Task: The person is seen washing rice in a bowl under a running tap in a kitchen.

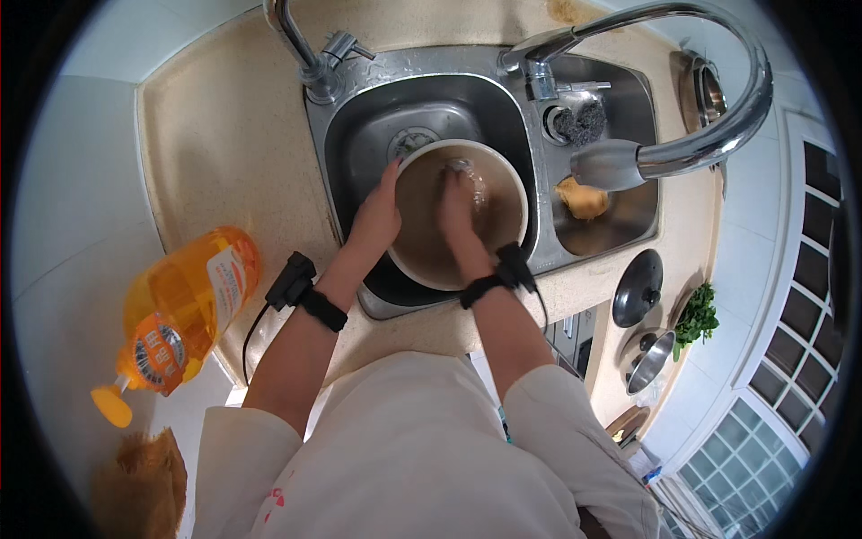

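Observation:
A round basin (517, 219) with a pale rim sits tilted in the larger steel sink bowl (350, 145). Cloudy brownish water (424, 232) fills much of its inside. My left hand (375, 214) grips the basin's left rim, thumb along the edge. Inside the basin, my right hand (459, 205) is blurred, its fingertips down in the water near the far side. Bubbles or splashes show beside those fingers. Whether they hold anything is hidden. Beyond the basin, the sink's drain strainer (412, 141) shows.
A curved chrome faucet (747, 101) arches over the smaller sink, which holds steel wool (582, 122) and a yellowish sponge or cloth (583, 199). Another faucet (322, 77) stands at back left. An orange detergent bottle (188, 296) is at left. Right: a black lid (636, 288), steel pan (652, 364), leafy greens (698, 316).

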Available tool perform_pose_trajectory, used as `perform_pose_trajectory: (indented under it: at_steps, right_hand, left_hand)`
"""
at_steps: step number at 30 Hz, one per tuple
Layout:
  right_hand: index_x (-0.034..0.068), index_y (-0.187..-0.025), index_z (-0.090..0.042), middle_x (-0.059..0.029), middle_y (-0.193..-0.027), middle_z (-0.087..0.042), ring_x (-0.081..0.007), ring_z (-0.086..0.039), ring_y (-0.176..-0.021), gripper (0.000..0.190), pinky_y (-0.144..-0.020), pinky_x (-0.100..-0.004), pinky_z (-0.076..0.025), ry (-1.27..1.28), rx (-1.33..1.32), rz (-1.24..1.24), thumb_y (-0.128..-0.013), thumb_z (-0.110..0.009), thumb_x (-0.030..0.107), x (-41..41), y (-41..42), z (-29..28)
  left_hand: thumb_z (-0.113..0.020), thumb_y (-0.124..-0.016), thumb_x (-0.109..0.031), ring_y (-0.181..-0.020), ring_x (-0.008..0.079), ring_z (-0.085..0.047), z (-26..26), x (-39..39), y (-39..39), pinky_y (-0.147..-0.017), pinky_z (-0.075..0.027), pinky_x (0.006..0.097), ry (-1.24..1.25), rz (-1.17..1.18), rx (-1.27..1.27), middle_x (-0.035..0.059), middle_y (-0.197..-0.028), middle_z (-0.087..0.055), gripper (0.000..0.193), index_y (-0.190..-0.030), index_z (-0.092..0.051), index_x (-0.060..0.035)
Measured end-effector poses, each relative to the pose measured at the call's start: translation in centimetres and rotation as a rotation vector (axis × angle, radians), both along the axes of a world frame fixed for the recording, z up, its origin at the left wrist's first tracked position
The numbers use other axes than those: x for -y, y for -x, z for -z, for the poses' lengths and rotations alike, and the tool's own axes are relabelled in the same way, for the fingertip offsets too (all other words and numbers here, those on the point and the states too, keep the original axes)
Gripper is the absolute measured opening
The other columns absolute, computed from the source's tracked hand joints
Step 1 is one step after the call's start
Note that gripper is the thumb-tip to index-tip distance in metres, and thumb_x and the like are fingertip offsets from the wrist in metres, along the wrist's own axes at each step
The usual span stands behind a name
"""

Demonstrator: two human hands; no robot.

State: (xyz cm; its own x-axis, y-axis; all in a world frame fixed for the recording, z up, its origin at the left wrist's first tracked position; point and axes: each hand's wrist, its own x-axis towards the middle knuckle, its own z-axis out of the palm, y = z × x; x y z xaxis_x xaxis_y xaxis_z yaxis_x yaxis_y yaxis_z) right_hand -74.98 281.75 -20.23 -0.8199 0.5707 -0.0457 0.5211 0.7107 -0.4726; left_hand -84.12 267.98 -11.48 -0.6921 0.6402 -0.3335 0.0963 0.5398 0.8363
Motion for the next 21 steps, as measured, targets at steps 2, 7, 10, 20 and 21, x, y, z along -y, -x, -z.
perform_pose_trajectory:
  at_steps: [2,7,10,20,21]
  right_hand:
    - [-0.004,-0.110,-0.049,-0.0217,-0.107,-0.048,-0.0403,-0.046,-0.103,0.037,-0.087,-0.0454,-0.040,-0.024,-0.022,-0.077,-0.073,-0.051,0.000,1.9,0.5,1.6]
    - [-0.002,-0.113,-0.047,-0.0221,-0.107,-0.048,-0.0377,-0.048,-0.102,0.041,-0.085,-0.0446,-0.042,-0.056,0.044,-0.293,-0.072,-0.053,-0.001,2.5,1.0,-0.4]
    - [-0.002,-0.108,-0.049,-0.0220,-0.102,-0.050,-0.0379,-0.050,-0.098,0.038,-0.084,-0.0441,-0.043,-0.022,0.128,-0.319,-0.071,-0.054,-0.001,0.8,1.1,-2.1]
    - [0.004,-0.081,-0.058,-0.0188,-0.082,-0.059,-0.0366,-0.058,-0.077,0.008,-0.068,-0.0423,-0.046,0.333,0.116,-0.118,-0.074,-0.053,0.004,-4.1,-3.9,-12.7]
    - [0.004,-0.081,-0.057,-0.0188,-0.079,-0.059,-0.0361,-0.058,-0.073,0.009,-0.065,-0.0417,-0.045,0.305,0.083,-0.039,-0.073,-0.051,0.002,-5.4,-4.4,-14.4]
  left_hand:
    - [-0.040,-0.077,0.009,-0.096,0.0447,-0.053,-0.3,-0.5,0.0,-0.080,-0.044,0.0484,0.051,0.012,-0.001,0.0286,-0.104,-0.055,0.064,-0.136,-0.025,-0.0131]
    - [-0.041,-0.078,0.007,-0.097,0.0450,-0.052,-0.3,0.4,0.4,-0.081,-0.044,0.0485,0.088,-0.005,-0.015,0.0280,-0.105,-0.054,0.064,-0.136,-0.026,-0.0136]
    - [-0.041,-0.078,0.007,-0.100,0.0435,-0.052,0.6,0.5,0.2,-0.082,-0.043,0.0482,0.013,-0.009,-0.061,0.0273,-0.107,-0.054,0.063,-0.136,-0.025,-0.0139]
    - [-0.040,-0.080,0.008,-0.104,0.0410,-0.051,-0.5,0.3,0.3,-0.086,-0.043,0.0458,0.067,0.013,-0.006,0.0257,-0.114,-0.052,0.061,-0.135,-0.025,-0.0125]
    - [-0.040,-0.080,0.008,-0.104,0.0411,-0.051,-0.8,0.3,0.2,-0.086,-0.043,0.0457,0.062,0.010,0.010,0.0258,-0.114,-0.052,0.061,-0.135,-0.025,-0.0125]
